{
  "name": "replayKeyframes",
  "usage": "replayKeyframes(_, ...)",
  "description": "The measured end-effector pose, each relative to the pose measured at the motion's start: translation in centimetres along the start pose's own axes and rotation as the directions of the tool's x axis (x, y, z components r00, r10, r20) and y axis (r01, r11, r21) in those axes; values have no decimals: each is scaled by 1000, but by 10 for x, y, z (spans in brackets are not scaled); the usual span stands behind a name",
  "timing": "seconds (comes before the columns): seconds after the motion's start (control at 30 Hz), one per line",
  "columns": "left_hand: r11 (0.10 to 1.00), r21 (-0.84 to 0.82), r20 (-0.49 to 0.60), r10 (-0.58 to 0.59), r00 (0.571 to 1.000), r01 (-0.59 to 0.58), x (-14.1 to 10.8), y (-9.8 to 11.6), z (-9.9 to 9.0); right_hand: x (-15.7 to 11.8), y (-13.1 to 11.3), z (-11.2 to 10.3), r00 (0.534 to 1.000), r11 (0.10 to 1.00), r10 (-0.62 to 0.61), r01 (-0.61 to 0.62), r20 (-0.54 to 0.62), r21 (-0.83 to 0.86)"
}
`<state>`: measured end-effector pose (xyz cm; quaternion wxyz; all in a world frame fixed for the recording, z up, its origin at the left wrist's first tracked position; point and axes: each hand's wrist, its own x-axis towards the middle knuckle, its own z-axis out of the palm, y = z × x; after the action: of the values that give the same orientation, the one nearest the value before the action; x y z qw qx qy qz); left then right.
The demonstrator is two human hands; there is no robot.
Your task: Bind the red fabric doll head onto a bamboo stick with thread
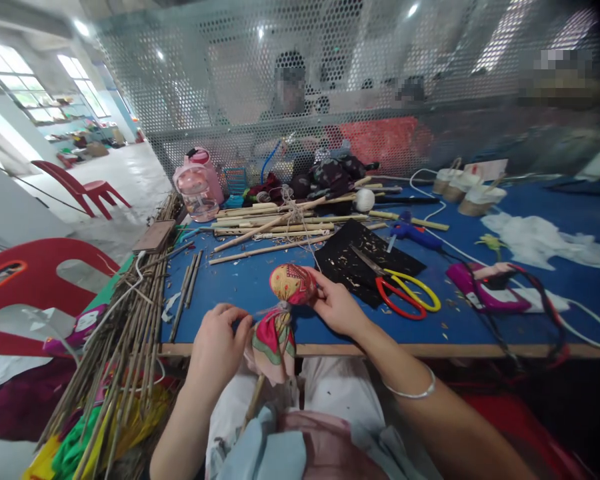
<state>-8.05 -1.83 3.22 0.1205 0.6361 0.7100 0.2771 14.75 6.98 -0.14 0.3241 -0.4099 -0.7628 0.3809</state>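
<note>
In my right hand [337, 303] is the round head of a cloth-wrapped ball on a stick [293, 283], printed in yellow and red. Grey string [283, 306] is wound round the neck below the ball. Beneath it the cloth hangs as a loose skirt of pink, green and red, and a wooden stick [253, 403] comes out under it towards my lap. My left hand [223, 343] is closed at the left of the neck, thumb and fingers pinching the string's end beside the cloth. The fingertips of my right hand are partly hidden behind the ball.
Scissors [407, 290] with red and yellow handles lie on black cloth [350, 250]. Behind them are a blue glue gun [415, 233], bamboo sticks [280, 223] and a white ball [365, 200]. Long twigs [125, 340] line the left edge. A perforated metal screen [220, 87] stands behind, with people beyond.
</note>
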Motion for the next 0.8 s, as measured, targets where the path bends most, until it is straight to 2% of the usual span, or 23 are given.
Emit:
replayKeyframes(0.07,999,-41,-165,8,986,-15,-2,10,6,1,0,1,1000,1000,-9,9,-5,-12)
replayKeyframes(0.1,995,-95,-209,-9,978,-11,-3,17,12,1,-1,0,1000,1000,-9,9,-6,-26)
replayKeyframes(0.13,987,-157,-193,-22,981,-9,-3,26,19,2,-3,0,1000,999,-9,9,-6,-46)
replayKeyframes(0.2,963,-268,-5,-35,999,32,-4,40,35,2,-11,-5,1000,995,-13,11,-20,-100)
replayKeyframes(0.23,956,-287,54,-39,998,53,-5,46,42,1,-16,-8,999,991,-16,12,-28,-136)
replayKeyframes(0.3,934,-347,117,-42,992,80,-7,51,50,-2,-30,-17,999,972,-19,11,-34,-233)
replayKeyframes(0.37,875,-473,152,-38,988,107,-9,49,48,-8,-44,-25,999,948,-38,25,-35,-317)
replayKeyframes(0.43,747,-646,214,-25,977,160,-13,43,37,-14,-53,-31,999,960,-50,44,-15,-276)
replayKeyframes(0.53,484,-811,373,-3,928,328,-22,38,12,-12,-50,-30,992,999,-48,46,120,19)
replayKeyframes(0.6,393,-824,466,56,883,409,-30,39,1,2,-42,-26,953,993,-76,44,294,113)
replayKeyframes(0.63,395,-816,498,109,860,423,-35,42,-1,14,-39,-24,921,993,-86,48,381,109)
replayKeyframes(0.7,472,-788,538,214,815,396,-43,48,4,42,-42,-23,850,997,-71,46,522,61)
replayKeyframes(0.77,569,-746,568,272,777,346,-46,53,18,70,-60,-26,787,996,-38,80,616,-41)
replayKeyframes(0.8,609,-729,563,272,781,314,-45,54,26,80,-75,-28,739,969,-17,179,674,-172)
